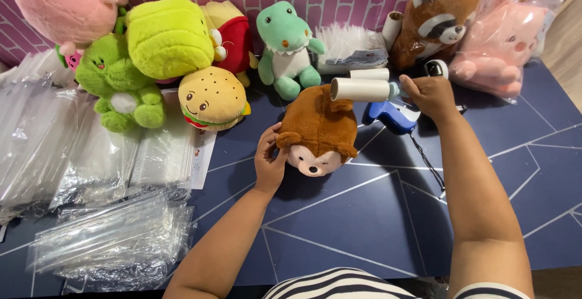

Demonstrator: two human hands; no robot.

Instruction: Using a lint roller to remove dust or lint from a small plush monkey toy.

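Observation:
A brown plush animal (319, 130) lies on the dark blue table (339, 226), its pale face toward me. My left hand (270, 159) grips its ear and the side of its head. My right hand (431, 96) holds the handle of a lint roller (362, 89), whose white roll rests on the plush's back.
Behind stand a green dinosaur plush (287, 47), a burger plush (212, 97), green plushes (124, 87), a lime plush (168, 37) and a pink one (63, 5). Bagged plushes (506, 38) sit at the back right. Clear plastic bags (91, 153) pile up on the left. A blue tool (391, 116) lies by my right hand.

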